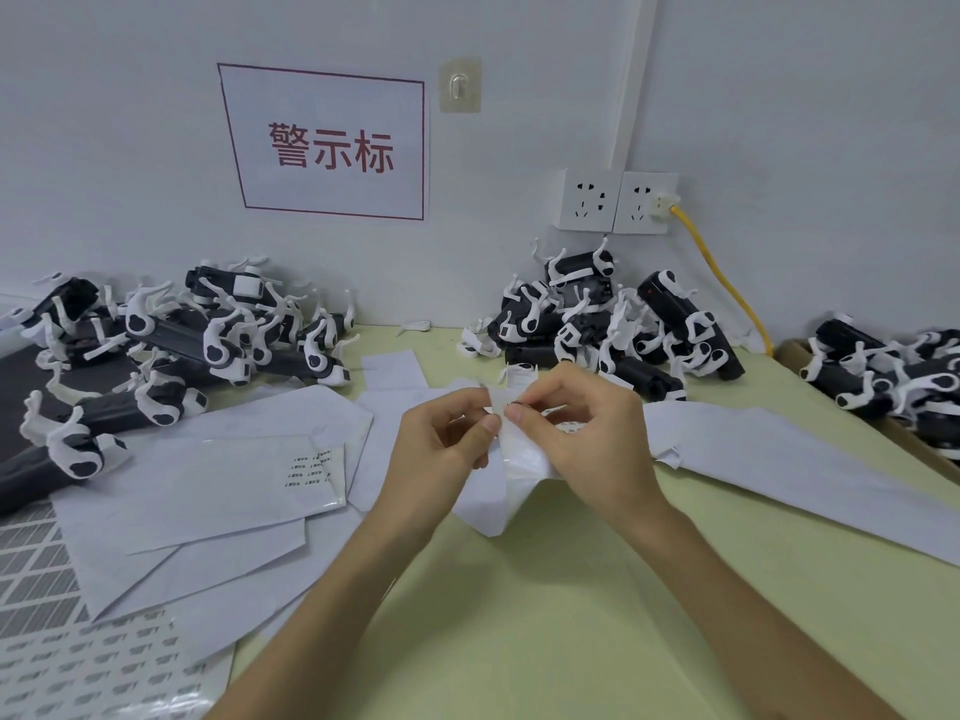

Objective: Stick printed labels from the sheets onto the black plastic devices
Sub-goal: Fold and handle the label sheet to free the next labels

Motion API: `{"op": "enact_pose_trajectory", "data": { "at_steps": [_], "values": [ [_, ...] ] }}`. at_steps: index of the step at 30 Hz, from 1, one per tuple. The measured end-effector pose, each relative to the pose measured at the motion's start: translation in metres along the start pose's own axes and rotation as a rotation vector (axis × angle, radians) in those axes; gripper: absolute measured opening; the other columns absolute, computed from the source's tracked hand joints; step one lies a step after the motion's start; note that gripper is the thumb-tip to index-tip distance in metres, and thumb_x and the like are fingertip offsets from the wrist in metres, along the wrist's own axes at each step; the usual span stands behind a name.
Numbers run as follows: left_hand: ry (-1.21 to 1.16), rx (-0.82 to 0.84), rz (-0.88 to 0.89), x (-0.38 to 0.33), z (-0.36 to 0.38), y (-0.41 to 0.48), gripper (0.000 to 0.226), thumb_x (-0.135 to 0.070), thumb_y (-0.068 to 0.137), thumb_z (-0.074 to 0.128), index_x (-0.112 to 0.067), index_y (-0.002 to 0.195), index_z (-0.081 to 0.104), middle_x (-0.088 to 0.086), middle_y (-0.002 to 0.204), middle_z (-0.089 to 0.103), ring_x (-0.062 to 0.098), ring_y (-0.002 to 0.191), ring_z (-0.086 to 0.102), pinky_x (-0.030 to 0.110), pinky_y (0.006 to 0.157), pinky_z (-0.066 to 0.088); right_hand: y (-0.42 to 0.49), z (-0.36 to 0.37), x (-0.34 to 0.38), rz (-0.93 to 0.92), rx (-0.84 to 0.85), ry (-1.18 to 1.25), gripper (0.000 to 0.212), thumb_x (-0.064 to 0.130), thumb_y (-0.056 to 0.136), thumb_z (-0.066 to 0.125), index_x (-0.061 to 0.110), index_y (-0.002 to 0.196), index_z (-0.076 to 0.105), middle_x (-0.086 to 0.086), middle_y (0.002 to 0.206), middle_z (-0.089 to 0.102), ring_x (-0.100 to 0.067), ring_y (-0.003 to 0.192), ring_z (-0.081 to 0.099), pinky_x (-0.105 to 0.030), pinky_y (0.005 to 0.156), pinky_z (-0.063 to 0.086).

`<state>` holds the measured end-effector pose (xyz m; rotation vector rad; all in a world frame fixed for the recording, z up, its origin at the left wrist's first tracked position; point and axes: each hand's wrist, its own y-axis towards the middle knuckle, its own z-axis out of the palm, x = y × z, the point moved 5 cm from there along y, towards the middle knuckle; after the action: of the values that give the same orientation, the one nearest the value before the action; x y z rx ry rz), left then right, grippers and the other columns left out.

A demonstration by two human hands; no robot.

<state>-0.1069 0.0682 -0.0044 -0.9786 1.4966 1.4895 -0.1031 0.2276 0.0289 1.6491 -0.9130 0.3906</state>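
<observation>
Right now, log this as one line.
left hand: pinches label sheet | right hand: pinches label sheet | devices: piled, none held

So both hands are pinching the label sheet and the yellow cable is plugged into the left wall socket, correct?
No: the yellow cable is in the right wall socket; the left wall socket is empty. The head view shows it. The left hand and right hand do pinch the label sheet.

The person is showing bare forearms coming from six o'clock, left hand and right hand likewise uncovered (nails looking short).
</observation>
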Motion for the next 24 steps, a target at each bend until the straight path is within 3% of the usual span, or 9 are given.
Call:
{"op": "enact_pose_trajectory", "data": {
  "at_steps": [4,8,11,13,15,19,24],
  "values": [
    [-0.001,-0.007,-0.002,-0.001,0.0,0.0,0.014,0.005,0.095,0.062,-0.001,0.104,0.072,0.004,0.072,0.057,0.014,0.056,0.047,0.026,0.065,0.044,0.0,0.001,0.0,0.001,0.008,-0.004,0.018,0.006,0.081,0.082,0.016,0.079,0.068,0.012,0.078,0.07,-0.011,0.077,0.07,-0.03,0.07,0.058],
    [-0.007,0.001,0.009,-0.005,0.001,-0.001,0.04,0.005,0.094,0.063,-0.031,0.082,0.074,-0.002,0.069,0.059,0.011,0.053,0.049,0.018,0.056,0.042,0.001,0.001,0.005,-0.103,0.078,-0.01,0.01,0.006,0.083,0.076,0.011,0.086,0.069,0.001,0.089,0.066,-0.018,0.087,0.066,-0.029,0.071,0.054],
    [-0.064,-0.037,-0.029,-0.002,-0.002,0.001,0.031,0.004,0.093,0.065,-0.026,0.103,0.067,-0.004,0.067,0.06,0.012,0.053,0.05,0.015,0.052,0.042,0.001,0.001,0.004,-0.052,0.147,0.123,0.01,0.005,0.081,0.065,0.009,0.089,0.068,-0.005,0.095,0.066,-0.019,0.093,0.065,-0.022,0.078,0.049],
    [-0.094,-0.06,-0.067,0.002,-0.005,0.001,0.033,0.003,0.093,0.065,-0.019,0.116,0.058,-0.001,0.068,0.06,0.015,0.055,0.05,0.017,0.056,0.045,0.002,0.001,0.001,0.023,0.163,0.216,0.013,0.005,0.078,0.06,0.009,0.088,0.068,-0.004,0.095,0.068,-0.018,0.094,0.065,-0.028,0.08,0.05],
    [-0.106,-0.069,-0.076,0.003,-0.005,0.001,0.036,0.004,0.093,0.065,-0.019,0.119,0.055,0.0,0.068,0.06,0.017,0.057,0.05,0.02,0.06,0.047,0.003,0.001,-0.002,0.061,0.16,0.217,0.015,0.007,0.078,0.061,0.01,0.091,0.069,-0.001,0.094,0.069,-0.017,0.092,0.066,-0.033,0.082,0.052],
    [-0.091,-0.02,-0.03,-0.002,-0.003,0.0,0.045,0.002,0.09,0.066,-0.026,0.123,0.055,0.0,0.068,0.06,0.017,0.059,0.051,0.024,0.062,0.047,0.001,0.006,-0.005,0.033,0.145,0.097,0.021,0.01,0.083,0.072,0.022,0.099,0.072,0.006,0.1,0.071,-0.014,0.092,0.068,-0.023,0.079,0.052],
    [-0.06,0.024,0.071,-0.012,-0.002,-0.002,0.058,0.0,0.084,0.063,-0.039,0.126,0.065,0.001,0.066,0.054,0.019,0.061,0.05,0.026,0.061,0.047,0.0,0.006,-0.001,-0.086,0.088,0.007,0.012,0.005,0.081,0.075,0.014,0.089,0.075,0.005,0.092,0.067,-0.018,0.085,0.067,-0.027,0.075,0.054]
  ]
}}
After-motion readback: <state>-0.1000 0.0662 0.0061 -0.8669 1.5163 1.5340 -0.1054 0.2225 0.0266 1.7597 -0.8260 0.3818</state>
